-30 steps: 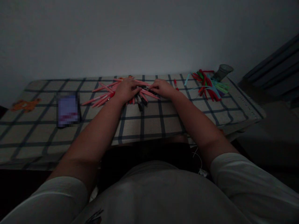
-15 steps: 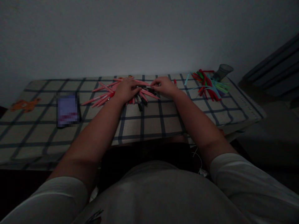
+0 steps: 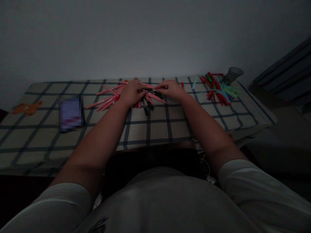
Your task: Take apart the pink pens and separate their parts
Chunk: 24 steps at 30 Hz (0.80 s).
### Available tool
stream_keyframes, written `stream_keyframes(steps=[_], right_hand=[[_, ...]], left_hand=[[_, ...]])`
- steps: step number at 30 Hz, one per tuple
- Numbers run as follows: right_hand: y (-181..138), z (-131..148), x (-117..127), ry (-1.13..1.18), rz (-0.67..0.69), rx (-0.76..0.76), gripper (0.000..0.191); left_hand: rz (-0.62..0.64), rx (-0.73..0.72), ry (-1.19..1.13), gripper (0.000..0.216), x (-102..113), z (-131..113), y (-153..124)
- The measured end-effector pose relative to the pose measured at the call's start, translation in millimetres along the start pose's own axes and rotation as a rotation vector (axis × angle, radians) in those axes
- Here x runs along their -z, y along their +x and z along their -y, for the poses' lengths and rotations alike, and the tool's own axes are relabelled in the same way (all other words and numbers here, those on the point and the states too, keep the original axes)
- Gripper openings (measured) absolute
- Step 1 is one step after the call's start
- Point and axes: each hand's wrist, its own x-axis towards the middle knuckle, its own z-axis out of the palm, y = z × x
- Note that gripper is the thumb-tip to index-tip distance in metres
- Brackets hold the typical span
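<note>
A pile of pink pens (image 3: pixel 102 103) is spread over the checked tablecloth, with several black-ended pens (image 3: pixel 145 108) among them. My left hand (image 3: pixel 132 93) rests over the middle of the pile, its thumb and fingers closed on a dark pen (image 3: pixel 148 89). From the other side my right hand (image 3: pixel 172 90) pinches the right end of the same pen. My palms and fingers hide part of the pile, and the dim light blurs small details.
A phone-like device (image 3: pixel 71 114) with a blurred screen lies at left, beyond it an orange bear-shaped piece (image 3: pixel 27 108). Coloured strips (image 3: pixel 218 89) and a tilted clear cup (image 3: pixel 232 75) are at right on the tablecloth (image 3: pixel 136 131). A wall (image 3: pixel 145 38) stands behind.
My right fingertips have shifted very slightly left along the dark pen. My left hand and the pile look the same.
</note>
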Motion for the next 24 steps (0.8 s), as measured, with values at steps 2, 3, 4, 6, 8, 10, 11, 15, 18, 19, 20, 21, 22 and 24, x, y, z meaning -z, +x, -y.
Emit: stream_keyframes(steps=[2,3,4,6,8,10,11,15,18,19,20,21,22,24], right_hand=[[-1,1,0,0.001,0.006,-0.007,0.033],[-1,1,-1,0.001,0.006,-0.011,0.032],[-1,1,-1,0.003,0.006,-0.014,0.032],[-1,1,-1,0.006,0.010,-0.013,0.031],[-1,1,-1,0.005,0.021,-0.011,0.030],[-1,1,0,-0.003,0.025,-0.016,0.030],[-1,1,1,-0.009,0.024,-0.021,0.030],[-2,3,3,-0.032,0.015,-0.028,0.029],[-4,8,4,-0.039,0.001,-0.035,0.029],[-4,10,5,-0.040,-0.003,-0.038,0.030],[-5,12,5,-0.040,-0.006,-0.039,0.030],[-5,13,5,-0.041,-0.009,-0.040,0.030],[-5,14,5,-0.042,-0.011,-0.041,0.030],[-6,15,6,-0.042,-0.012,-0.044,0.029]], left_hand=[[0.002,-0.003,0.004,0.040,0,0,0],[0.005,-0.006,0.006,0.040,0,-1,0],[0.011,-0.010,0.007,0.040,0,-1,0],[0.023,-0.016,0.013,0.040,1,-2,1],[0.033,-0.022,0.020,0.041,1,-2,1],[0.032,-0.024,0.022,0.041,1,-2,1],[0.026,-0.025,0.020,0.041,1,-1,1],[0.007,-0.016,-0.003,0.041,0,1,0],[0.009,0.001,-0.014,0.041,0,0,-1],[0.008,0.009,-0.015,0.041,0,-1,-1],[0.006,0.017,-0.016,0.041,1,-2,-2],[0.005,0.024,-0.016,0.041,2,-3,-2],[0.003,0.031,-0.015,0.040,2,-5,-2],[0.001,0.043,-0.011,0.040,3,-7,-2]])
